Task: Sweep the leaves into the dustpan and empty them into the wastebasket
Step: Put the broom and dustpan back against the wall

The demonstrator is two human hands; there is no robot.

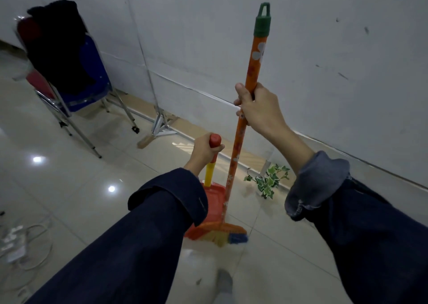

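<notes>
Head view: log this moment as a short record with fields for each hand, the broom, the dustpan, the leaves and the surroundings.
left hand: grips the dustpan's red handle top
right hand: grips the broom's orange handle
broom: upright, bristles on the floor at the dustpan's mouth
dustpan: red, standing on the tiled floor
leaves: green-and-white sprig, still unswept on the floor by the wall
wastebasket: not in view
surroundings: stacked chairs draped with dark clothing, far left

One broom point(240, 127), one dustpan point(214, 202), one chair point(76, 84)
</notes>
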